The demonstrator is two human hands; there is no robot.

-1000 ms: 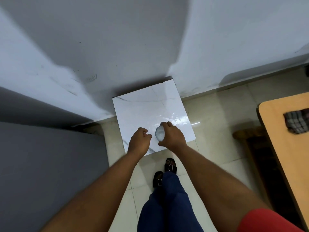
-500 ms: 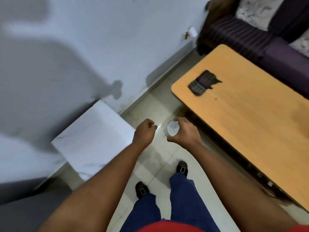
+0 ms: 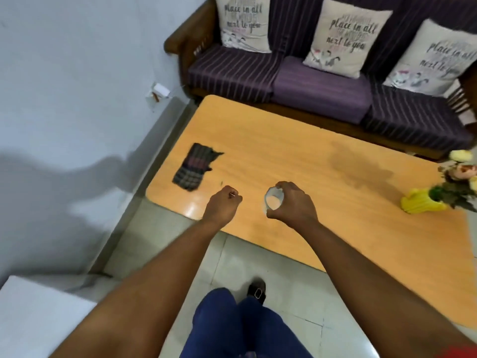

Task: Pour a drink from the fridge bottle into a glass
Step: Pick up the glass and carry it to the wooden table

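Orange table (image 3: 296,156) now lies under both hands; right hand (image 3: 294,205) grips glass (image 3: 273,200); left hand (image 3: 222,205) fisted.

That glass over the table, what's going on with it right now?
A person stands at the near edge of a wooden table, gripping a clear glass from the side in the right hand and holding it over the tabletop. Whether it holds any drink can't be told. The left hand is curled into a fist beside it, with something small and thin showing at the fingers. No bottle is in view. A folded checked cloth lies on the table.
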